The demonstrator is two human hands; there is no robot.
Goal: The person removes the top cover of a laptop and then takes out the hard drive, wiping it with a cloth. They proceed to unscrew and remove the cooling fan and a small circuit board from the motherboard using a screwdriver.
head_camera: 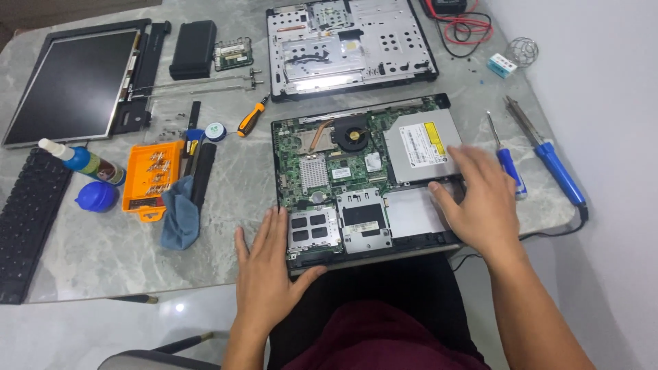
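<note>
An opened laptop base (356, 179) lies at the near edge of a grey marble table (226, 205), its green board, fan (351, 133) and silver optical drive (423, 145) bare to view. The left hand (269, 274) lies flat and open on the table just beside the base's near left corner, fingers spread, its thumb touching the front edge; it holds nothing. The right hand (480, 202) rests palm down on the base's right side, its fingers over the drive's near right edge; whether they grip the drive or only press on it, I cannot tell. Left of the base lie a blue cloth (179, 214), an orange bit case (151, 176) and an orange-handled screwdriver (251, 118). Further left are a blue bottle (82, 161), a keyboard (27, 219) and a screen panel (72, 82). A second chassis shell (349, 44) lies behind the base. Right of the base are a blue screwdriver (506, 159) and a blue soldering iron (548, 154).
</note>
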